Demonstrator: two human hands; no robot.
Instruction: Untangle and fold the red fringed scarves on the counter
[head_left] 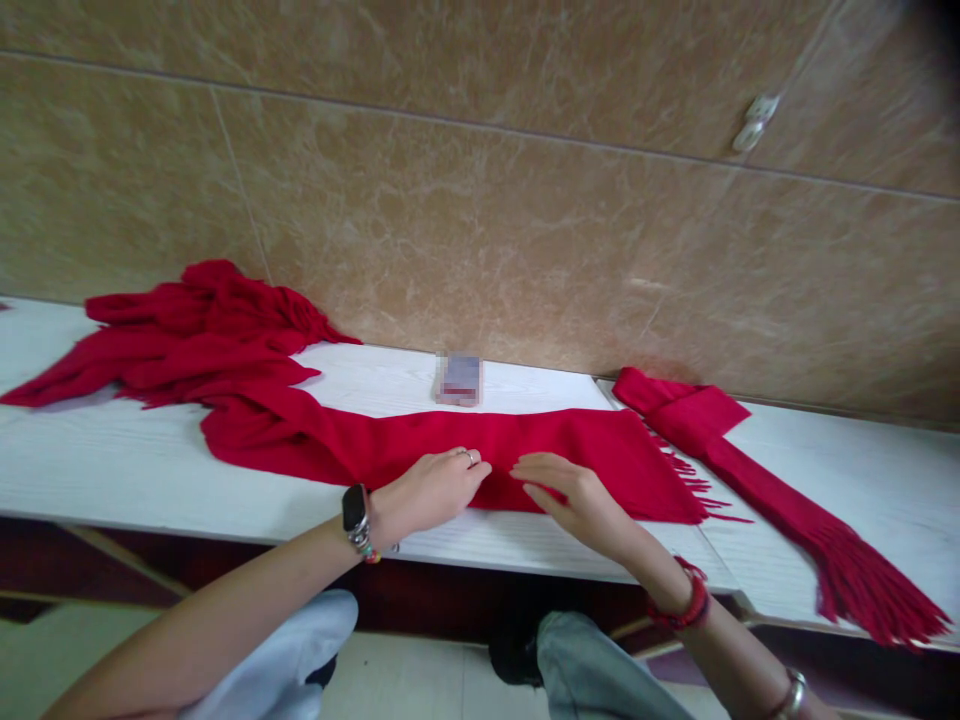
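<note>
A long red scarf point(420, 435) lies spread along the white bench, its fringed end to the right and its left part rumpled. My left hand point(435, 492), with a ring and a dark-faced wristband, is over the middle of this scarf. Its fingers are bent together, and their undersides are hidden, so what they pinch, if anything, does not show. Just to the right, my right hand point(581, 497) is over the same scarf. Its fingers are stretched out and the thumb stands apart, with nothing held.
A crumpled heap of red scarves point(202, 330) lies at the left. On the right is a folded red scarf point(757, 480) with a long fringe. A small blurred box point(460, 380) sits near the tiled wall point(480, 230). The white bench point(285, 510) ends just before my knees.
</note>
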